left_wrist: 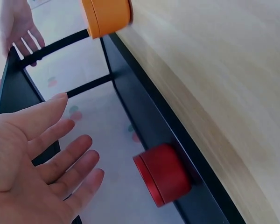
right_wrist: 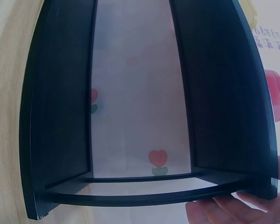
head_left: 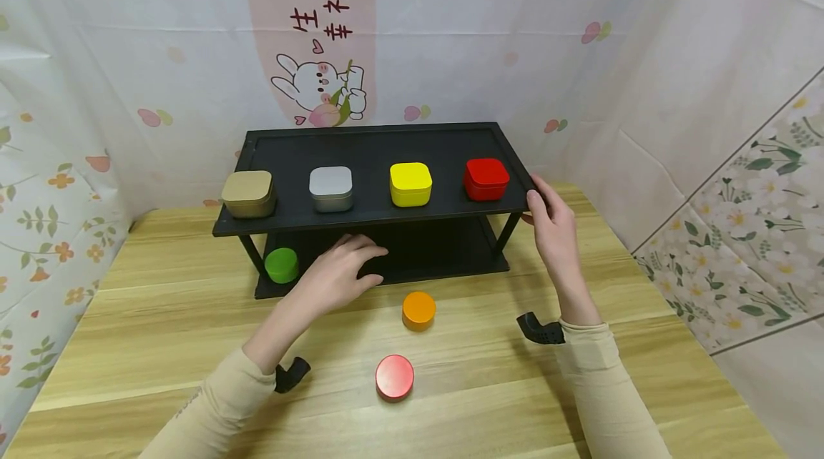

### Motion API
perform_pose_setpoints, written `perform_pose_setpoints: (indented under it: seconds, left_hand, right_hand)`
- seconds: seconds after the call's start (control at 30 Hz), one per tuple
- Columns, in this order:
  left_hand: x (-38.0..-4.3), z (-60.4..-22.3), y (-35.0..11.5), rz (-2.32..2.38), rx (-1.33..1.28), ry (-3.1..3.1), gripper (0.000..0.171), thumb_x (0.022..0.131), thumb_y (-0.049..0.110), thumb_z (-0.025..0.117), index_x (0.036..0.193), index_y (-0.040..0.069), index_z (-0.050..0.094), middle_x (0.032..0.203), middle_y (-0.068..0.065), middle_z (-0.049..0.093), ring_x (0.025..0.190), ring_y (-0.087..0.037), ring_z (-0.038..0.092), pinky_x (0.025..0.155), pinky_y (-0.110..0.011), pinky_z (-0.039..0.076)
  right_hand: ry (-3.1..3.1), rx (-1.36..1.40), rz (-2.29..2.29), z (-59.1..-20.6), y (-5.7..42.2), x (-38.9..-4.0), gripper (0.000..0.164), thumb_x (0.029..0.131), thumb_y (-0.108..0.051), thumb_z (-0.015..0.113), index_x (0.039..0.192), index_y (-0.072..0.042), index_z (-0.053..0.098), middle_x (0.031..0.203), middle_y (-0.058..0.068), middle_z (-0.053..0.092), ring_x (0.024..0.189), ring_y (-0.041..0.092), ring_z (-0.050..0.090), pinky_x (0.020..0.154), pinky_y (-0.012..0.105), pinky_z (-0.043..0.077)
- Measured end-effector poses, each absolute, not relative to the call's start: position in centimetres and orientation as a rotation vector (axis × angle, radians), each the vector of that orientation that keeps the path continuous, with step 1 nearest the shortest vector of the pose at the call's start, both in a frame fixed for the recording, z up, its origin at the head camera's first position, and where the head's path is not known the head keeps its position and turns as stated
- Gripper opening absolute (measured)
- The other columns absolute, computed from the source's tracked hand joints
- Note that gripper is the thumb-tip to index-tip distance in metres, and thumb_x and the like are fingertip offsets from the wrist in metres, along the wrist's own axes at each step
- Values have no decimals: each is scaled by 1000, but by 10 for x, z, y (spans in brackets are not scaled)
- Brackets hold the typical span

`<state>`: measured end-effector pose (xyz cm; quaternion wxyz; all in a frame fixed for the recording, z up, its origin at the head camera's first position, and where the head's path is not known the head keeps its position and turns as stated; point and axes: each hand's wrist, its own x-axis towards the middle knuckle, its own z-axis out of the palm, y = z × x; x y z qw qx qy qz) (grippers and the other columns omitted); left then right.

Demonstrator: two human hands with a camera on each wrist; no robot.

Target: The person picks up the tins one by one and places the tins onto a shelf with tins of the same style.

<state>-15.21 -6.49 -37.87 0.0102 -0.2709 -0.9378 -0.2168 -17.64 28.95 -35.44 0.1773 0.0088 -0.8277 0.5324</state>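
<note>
Gently brace the black two-tier shelf (head_left: 367, 148), right hand (head_left: 554, 230) gripping its right edge. Your spread left hand (head_left: 340, 270) should clear the dark-red cylinder (left_wrist: 164, 173).

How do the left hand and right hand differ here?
The left hand holds nothing, while the right hand grips the rack. The left hand is at the rack's front; the right hand is at its right end. The left hand's fingers are loosely open; the right hand's curl round the edge. Both are bare, below beige sleeves.
</note>
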Motion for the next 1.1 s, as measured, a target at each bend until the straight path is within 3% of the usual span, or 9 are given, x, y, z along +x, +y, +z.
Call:
perform_pose_setpoints:
  seconds: [0.23,0.53,1.1]
  left_hand:
    - [-148,-380,-54,-672,-935,-2929,42,93,26,77,133,15,69,133,-8,65,123,-29,60,95,-47,58]
    - [-147,-382,-40,-720,-1046,-2956,43,94,28,76,134,15,68,132,-6,65,123,-28,60,95,-47,58]
    - [-147,-382,-22,-674,-1324,-2966,44,94,29,76,135,14,68,129,-5,66,117,-22,59,90,-38,58]
  right_hand:
    - [-2345,25,1517,-355,290,-177,51,110,-38,43,158,-20,43,158,9,49,129,22,60,91,10,53]
    - [-2341,14,1519,-354,290,-177,51,109,-38,44,157,-19,44,157,10,50,116,3,61,88,6,51]
    - [-2338,17,1524,-353,290,-177,52,109,-39,45,157,-19,45,157,9,51,115,1,60,88,7,52]
